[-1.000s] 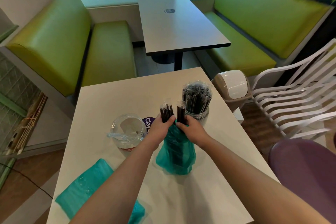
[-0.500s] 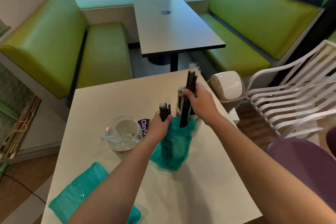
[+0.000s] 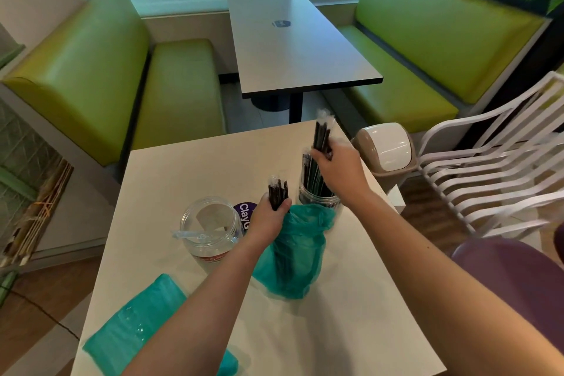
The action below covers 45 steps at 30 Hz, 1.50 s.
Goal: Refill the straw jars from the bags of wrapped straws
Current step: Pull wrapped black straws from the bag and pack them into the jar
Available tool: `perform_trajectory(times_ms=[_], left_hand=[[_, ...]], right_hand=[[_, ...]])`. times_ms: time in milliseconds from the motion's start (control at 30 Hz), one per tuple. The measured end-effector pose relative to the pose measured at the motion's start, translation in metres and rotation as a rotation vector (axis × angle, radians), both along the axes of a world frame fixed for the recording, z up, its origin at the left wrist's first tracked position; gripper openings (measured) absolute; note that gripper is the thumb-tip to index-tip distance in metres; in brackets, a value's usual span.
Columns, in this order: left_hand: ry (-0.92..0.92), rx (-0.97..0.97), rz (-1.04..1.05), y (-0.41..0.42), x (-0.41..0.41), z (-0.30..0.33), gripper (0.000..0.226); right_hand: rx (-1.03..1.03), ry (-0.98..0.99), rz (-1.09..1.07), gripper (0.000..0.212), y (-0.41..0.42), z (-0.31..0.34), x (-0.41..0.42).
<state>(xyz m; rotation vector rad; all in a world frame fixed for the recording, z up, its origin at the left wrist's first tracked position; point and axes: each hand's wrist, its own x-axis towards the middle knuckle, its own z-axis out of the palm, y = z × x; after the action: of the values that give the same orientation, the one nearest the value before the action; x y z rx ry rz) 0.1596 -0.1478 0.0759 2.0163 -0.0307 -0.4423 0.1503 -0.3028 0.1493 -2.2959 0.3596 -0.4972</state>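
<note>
Two jars and two teal bags sit on the surface (image 3: 189, 168). Beside the upright teal bag (image 3: 293, 256), your left hand (image 3: 268, 220) fingers grip straws; your right hand (image 3: 341, 168) fingers clasp a straw bundle (image 3: 322, 137) over the far jar (image 3: 317, 200).

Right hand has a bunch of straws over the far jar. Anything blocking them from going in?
No separate obstacle. The right hand holds its straws directly above the jar, whose open mouth is already crowded with straws, so only those could hinder them.

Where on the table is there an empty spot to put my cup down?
The far left corner of the table, beyond the clear jar, is bare. So is the near right part, past the green bag. The middle is crowded: both jars, the bag, and the left hand and right hand holding straws.
</note>
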Motion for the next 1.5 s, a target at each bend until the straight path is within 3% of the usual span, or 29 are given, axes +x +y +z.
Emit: perform_trajectory(times_ms=[233, 367, 433, 600, 767, 867, 933, 1100, 1500], left_hand=[[0.018, 0.006, 0.008, 0.002, 0.0, -0.002, 0.042], [0.021, 0.003, 0.015, 0.004, 0.002, -0.002, 0.042], [0.023, -0.006, 0.021, 0.004, 0.002, -0.001, 0.043], [0.027, -0.017, 0.021, 0.004, 0.001, 0.002, 0.043], [0.036, -0.018, 0.027, 0.003, 0.002, 0.001, 0.043], [0.043, -0.019, 0.032, 0.003, 0.002, 0.0, 0.044], [0.051, -0.023, 0.031, 0.003, 0.002, 0.0, 0.044], [0.05, -0.033, 0.031, 0.004, 0.001, 0.0, 0.043], [0.054, -0.034, 0.019, 0.003, 0.002, -0.001, 0.043]], right_hand=[[-0.047, 0.132, 0.02, 0.038, 0.002, -0.02, 0.007], [0.099, -0.011, 0.0, 0.053, 0.006, -0.001, 0.014], [0.097, -0.09, 0.02, 0.046, 0.008, 0.005, 0.016], [-0.058, -0.021, 0.057, 0.019, 0.009, -0.013, 0.015], [-0.194, 0.086, 0.103, 0.023, 0.009, -0.035, 0.008], [-0.455, -0.004, 0.02, 0.027, 0.006, -0.026, 0.009], [-0.543, 0.053, -0.048, 0.028, 0.002, -0.021, 0.013], [-0.313, 0.297, 0.061, 0.03, -0.01, -0.028, 0.021], [-0.379, -0.007, 0.062, 0.021, -0.027, -0.022, 0.022]])
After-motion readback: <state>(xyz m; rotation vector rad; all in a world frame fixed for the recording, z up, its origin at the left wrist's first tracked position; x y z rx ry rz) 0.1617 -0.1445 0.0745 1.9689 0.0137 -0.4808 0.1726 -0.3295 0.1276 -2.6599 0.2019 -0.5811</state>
